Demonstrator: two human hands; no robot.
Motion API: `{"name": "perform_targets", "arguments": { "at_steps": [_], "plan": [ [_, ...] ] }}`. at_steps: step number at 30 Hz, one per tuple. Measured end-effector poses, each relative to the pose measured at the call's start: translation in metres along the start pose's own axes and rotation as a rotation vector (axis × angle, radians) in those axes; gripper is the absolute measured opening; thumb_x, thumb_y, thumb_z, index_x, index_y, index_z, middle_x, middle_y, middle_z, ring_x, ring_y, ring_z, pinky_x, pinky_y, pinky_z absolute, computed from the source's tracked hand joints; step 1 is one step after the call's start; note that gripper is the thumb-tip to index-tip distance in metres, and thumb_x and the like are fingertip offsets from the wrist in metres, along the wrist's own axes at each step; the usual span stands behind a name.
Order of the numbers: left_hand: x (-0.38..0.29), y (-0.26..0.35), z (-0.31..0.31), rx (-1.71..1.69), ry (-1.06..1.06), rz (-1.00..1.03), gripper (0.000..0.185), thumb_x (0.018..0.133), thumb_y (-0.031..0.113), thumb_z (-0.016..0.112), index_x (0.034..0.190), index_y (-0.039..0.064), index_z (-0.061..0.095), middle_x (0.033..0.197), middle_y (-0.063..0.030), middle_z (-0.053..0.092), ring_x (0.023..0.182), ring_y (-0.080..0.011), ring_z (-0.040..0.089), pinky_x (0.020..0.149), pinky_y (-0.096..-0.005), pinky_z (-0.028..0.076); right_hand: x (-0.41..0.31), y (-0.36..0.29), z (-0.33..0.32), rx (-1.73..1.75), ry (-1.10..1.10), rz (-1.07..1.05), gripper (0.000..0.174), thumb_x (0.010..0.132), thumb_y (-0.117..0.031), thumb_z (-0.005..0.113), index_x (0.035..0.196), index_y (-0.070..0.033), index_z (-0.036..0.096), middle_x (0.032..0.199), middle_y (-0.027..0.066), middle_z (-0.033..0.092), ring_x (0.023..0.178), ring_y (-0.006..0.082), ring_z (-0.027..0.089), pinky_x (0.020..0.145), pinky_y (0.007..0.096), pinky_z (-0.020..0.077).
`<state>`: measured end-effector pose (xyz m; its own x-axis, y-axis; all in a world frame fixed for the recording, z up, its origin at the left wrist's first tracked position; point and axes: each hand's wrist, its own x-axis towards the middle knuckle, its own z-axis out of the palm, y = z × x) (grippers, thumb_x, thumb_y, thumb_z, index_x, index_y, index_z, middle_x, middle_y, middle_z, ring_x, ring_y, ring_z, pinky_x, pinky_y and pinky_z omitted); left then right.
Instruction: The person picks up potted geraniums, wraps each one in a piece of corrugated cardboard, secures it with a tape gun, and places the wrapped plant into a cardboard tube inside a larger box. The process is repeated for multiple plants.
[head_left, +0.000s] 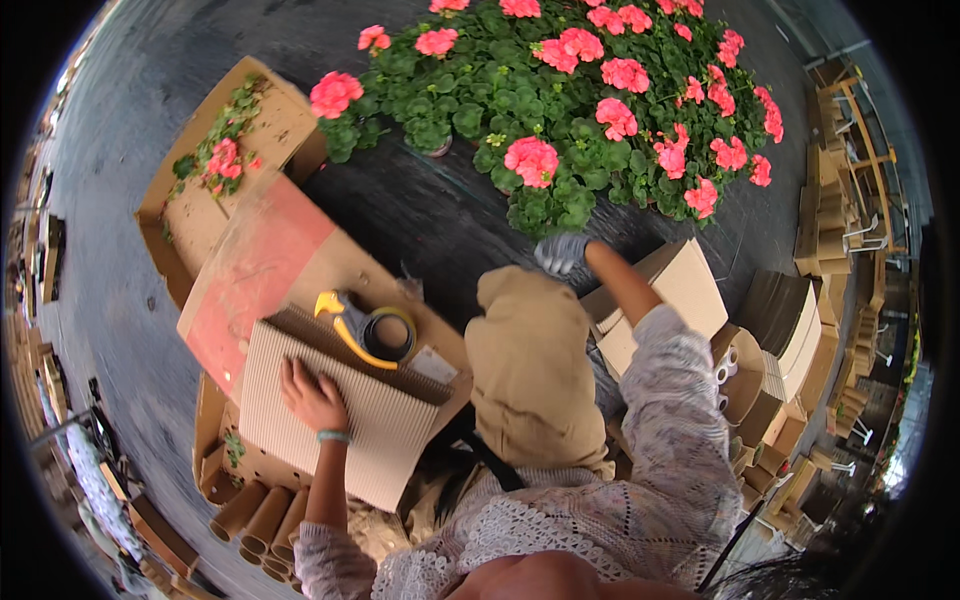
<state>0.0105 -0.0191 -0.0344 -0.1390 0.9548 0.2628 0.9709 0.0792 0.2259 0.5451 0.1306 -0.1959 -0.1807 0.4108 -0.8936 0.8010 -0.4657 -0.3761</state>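
My left hand is bare, with a band at the wrist, and lies palm down with fingers apart on a ribbed corrugated cardboard sheet. Beside it, a yellow and grey tape dispenser lies on the cardboard. Underneath is a flat cardboard surface with a red panel. My right hand, in a grey glove, reaches to the near edge of a group of potted geraniums with pink blooms. Its fingers are curled and blurred; leaves meet it, and whether it grips anything is unclear.
At the left, an open carton holds plant trimmings. Cardboard tubes lie at lower left. On my right stand folded cardboard pieces, white rolls and stacked cardboard. Black ground cover spreads below the pots.
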Motion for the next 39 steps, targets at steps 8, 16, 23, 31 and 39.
{"name": "perform_targets", "arguments": {
  "at_steps": [8, 16, 23, 31, 39],
  "plan": [
    [0.004, 0.002, -0.001, 0.06, -0.081, 0.049, 0.048, 0.094, 0.027, 0.04, 0.134, 0.0, 0.039, 0.142, -0.0209, 0.037, 0.127, -0.0404, 0.037, 0.103, -0.0522, 0.027, 0.08, 0.025, 0.089, -0.016, 0.824, 0.309, 0.045, 0.081, -0.034, 0.068, 0.109, -0.002, 0.055, 0.101, 0.014, 0.061, 0.092, 0.0319, 0.057, 0.081, 0.0435, 0.0459],
    [0.002, -0.002, 0.0, 0.068, -0.071, 0.056, 0.048, 0.095, 0.028, 0.04, 0.132, -0.002, 0.04, 0.14, -0.022, 0.038, 0.126, -0.0412, 0.038, 0.103, -0.0519, 0.028, 0.097, 0.009, 0.082, 0.146, 0.778, 0.233, 0.049, 0.076, -0.03, 0.073, 0.113, -0.004, 0.053, 0.105, 0.0113, 0.06, 0.097, 0.028, 0.056, 0.084, 0.0408, 0.0455],
    [0.002, 0.001, -0.001, 0.079, -0.037, 0.053, 0.046, 0.091, 0.023, 0.043, 0.13, -0.002, 0.043, 0.139, -0.0214, 0.04, 0.126, -0.0402, 0.038, 0.104, -0.0507, 0.028, 0.028, -0.003, 0.185, 0.853, 0.428, -0.168, 0.055, 0.072, -0.026, 0.077, 0.116, -0.005, 0.052, 0.11, 0.0089, 0.059, 0.101, 0.0246, 0.055, 0.087, 0.0383, 0.0451],
    [0.003, -0.007, 0.006, 0.081, -0.085, -0.03, 0.05, 0.088, 0.022, 0.047, 0.133, 0.001, 0.041, 0.142, -0.018, 0.038, 0.128, -0.0359, 0.036, 0.107, -0.0475, 0.024, -0.06, -0.086, 0.08, 1.13, 0.382, -0.787, 0.063, 0.068, -0.022, 0.082, 0.12, -0.007, 0.051, 0.114, 0.0061, 0.058, 0.106, 0.0208, 0.054, 0.091, 0.0355, 0.0446],
    [-0.065, 0.089, -0.069, -0.333, -0.02, 0.239, 0.073, 0.069, 0.014, 0.067, 0.135, 0.001, 0.038, 0.136, -0.0202, 0.043, 0.128, -0.0369, 0.038, 0.109, -0.0504, 0.024, -0.271, -0.26, 0.067, 0.278, 0.552, -1.411, 0.051, 0.065, -0.018, 0.081, 0.106, -0.006, 0.054, 0.1, 0.0083, 0.061, 0.095, 0.0196, 0.059, 0.085, 0.0348, 0.0481]
  ]
}}
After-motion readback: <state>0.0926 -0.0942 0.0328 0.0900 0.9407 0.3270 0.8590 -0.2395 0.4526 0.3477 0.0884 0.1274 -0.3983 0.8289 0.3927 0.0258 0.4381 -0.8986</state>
